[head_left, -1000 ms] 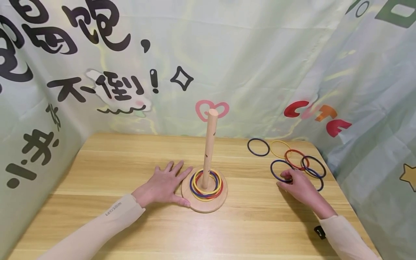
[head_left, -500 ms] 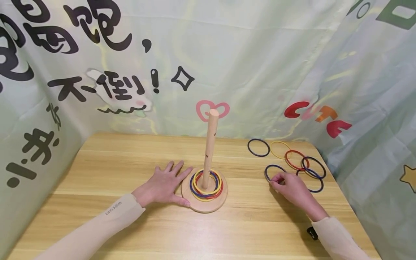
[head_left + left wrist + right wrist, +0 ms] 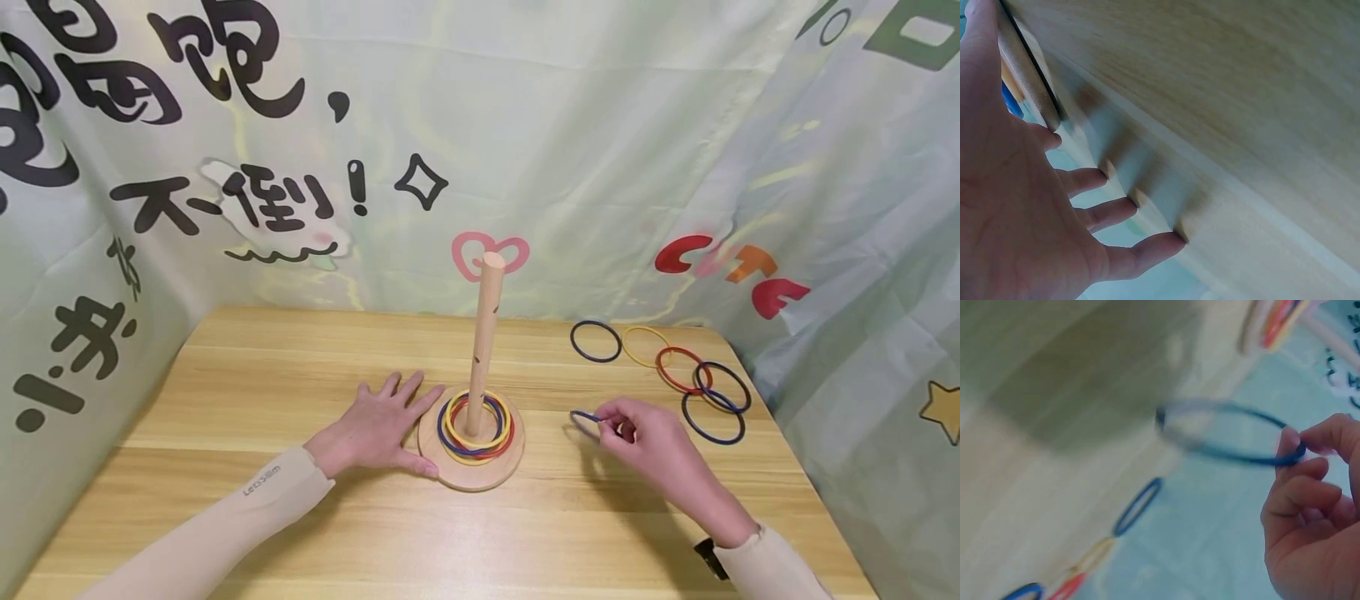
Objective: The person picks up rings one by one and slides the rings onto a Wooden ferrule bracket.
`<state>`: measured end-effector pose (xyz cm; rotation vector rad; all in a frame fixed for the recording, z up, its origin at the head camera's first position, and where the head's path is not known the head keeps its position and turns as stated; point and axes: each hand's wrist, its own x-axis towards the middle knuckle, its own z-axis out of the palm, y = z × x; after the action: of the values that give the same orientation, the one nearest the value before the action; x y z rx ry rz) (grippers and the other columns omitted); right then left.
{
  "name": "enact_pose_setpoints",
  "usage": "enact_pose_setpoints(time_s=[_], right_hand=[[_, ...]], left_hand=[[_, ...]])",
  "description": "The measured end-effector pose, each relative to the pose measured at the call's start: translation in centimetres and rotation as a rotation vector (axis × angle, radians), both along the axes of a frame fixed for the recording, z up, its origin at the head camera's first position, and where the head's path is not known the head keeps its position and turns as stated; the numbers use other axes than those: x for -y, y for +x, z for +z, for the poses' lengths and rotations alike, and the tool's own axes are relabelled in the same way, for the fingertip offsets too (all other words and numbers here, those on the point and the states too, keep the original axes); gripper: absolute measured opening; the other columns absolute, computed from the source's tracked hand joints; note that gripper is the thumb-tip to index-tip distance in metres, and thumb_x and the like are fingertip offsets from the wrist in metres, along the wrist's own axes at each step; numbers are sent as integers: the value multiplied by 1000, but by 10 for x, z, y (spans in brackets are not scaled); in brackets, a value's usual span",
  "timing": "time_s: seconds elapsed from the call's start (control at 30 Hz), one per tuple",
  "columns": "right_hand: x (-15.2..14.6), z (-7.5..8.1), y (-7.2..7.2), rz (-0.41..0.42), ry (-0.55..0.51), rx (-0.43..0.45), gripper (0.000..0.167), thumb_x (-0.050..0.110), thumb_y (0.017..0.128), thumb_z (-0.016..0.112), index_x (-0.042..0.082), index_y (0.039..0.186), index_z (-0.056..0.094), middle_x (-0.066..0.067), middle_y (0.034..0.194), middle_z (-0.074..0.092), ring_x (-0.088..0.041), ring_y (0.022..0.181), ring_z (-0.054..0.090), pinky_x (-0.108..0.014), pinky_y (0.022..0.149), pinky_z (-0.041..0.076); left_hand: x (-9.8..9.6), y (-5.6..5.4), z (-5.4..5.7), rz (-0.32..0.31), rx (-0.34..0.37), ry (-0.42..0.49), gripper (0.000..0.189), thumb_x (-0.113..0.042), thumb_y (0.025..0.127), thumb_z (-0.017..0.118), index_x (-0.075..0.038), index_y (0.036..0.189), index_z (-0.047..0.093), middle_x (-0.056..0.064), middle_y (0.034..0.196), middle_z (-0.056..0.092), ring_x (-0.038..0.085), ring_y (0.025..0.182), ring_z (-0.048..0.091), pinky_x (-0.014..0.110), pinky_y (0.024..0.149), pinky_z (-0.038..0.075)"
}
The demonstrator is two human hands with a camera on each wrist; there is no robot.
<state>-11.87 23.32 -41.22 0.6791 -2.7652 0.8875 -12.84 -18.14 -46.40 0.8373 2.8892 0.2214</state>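
Observation:
Between thumb and fingers my right hand (image 3: 648, 433) pinches a dark blue ring (image 3: 1229, 457), lifted off the table; in the head view it looks thin and nearly edge-on. My left hand (image 3: 378, 429) lies spread on the table, thumb and index finger at the edge of a round wooden base (image 3: 476, 478). From that base rises a tall wooden peg (image 3: 486, 333). Several yellow, blue and red rings (image 3: 457, 446) lie stacked around the peg's foot. In the left wrist view the fingertips (image 3: 1169, 242) meet the tabletop.
At the right back of the table (image 3: 300, 533) lie a blue ring (image 3: 573, 343), a yellow ring (image 3: 633, 332), a red ring (image 3: 663, 372) and overlapping dark blue rings (image 3: 742, 429). A printed curtain (image 3: 585, 150) hangs behind and along both sides.
My right hand has picked up a blue ring from the group at the right and carried it left toward the peg. My left hand has stayed in place.

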Motion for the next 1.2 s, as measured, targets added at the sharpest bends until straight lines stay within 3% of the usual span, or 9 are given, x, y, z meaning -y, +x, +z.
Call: enact_pose_setpoints(time_s=[0.17, 0.37, 0.57, 0.9, 0.97, 1.2], right_hand=[[17, 18, 14, 120, -53, 7, 19, -2, 97, 77, 16, 104, 80, 19, 82, 67, -1, 67, 57, -24, 57, 49], [33, 42, 24, 237, -112, -61, 23, -1, 100, 78, 19, 110, 79, 19, 79, 60, 0, 60, 50, -22, 52, 45], [56, 78, 28, 292, -326, -119, 31, -8, 99, 76, 20, 112, 78, 13, 79, 63, -6, 56, 52, -20, 48, 43], [89, 127, 22, 400, -737, -108, 23, -18, 100, 65, -4, 117, 72, -10, 81, 64, -14, 49, 55, -26, 41, 44], [95, 134, 18, 404, -794, -129, 19, -16, 101, 64, -7, 117, 71, -12, 81, 64, -15, 49, 56, -26, 41, 44], [113, 146, 1, 296, -846, -142, 14, -3, 106, 67, -13, 116, 66, -16, 87, 62, -21, 50, 60, -27, 43, 46]], left_hand=[[0, 0, -1, 2, 3, 6, 128, -92, 78, 70, -14, 173, 35, 31, 171, 32, 63, 147, 38, 87, 94, 40], [0, 1, -2, -1, 0, 2, 127, -92, 78, 69, -14, 173, 35, 30, 171, 32, 63, 148, 38, 87, 94, 40], [2, 1, -2, 4, 19, -2, 127, -93, 79, 68, -16, 174, 32, 30, 172, 30, 64, 149, 35, 88, 97, 38], [1, 0, -3, -1, 16, -12, 127, -94, 79, 65, -17, 174, 31, 29, 173, 29, 63, 149, 35, 87, 97, 39], [1, 0, -2, -1, 17, -16, 127, -94, 79, 65, -17, 174, 31, 29, 173, 28, 63, 150, 35, 88, 97, 38], [0, -1, -2, 0, 16, -11, 128, -94, 78, 66, -17, 174, 31, 29, 173, 29, 63, 150, 35, 88, 97, 38]])
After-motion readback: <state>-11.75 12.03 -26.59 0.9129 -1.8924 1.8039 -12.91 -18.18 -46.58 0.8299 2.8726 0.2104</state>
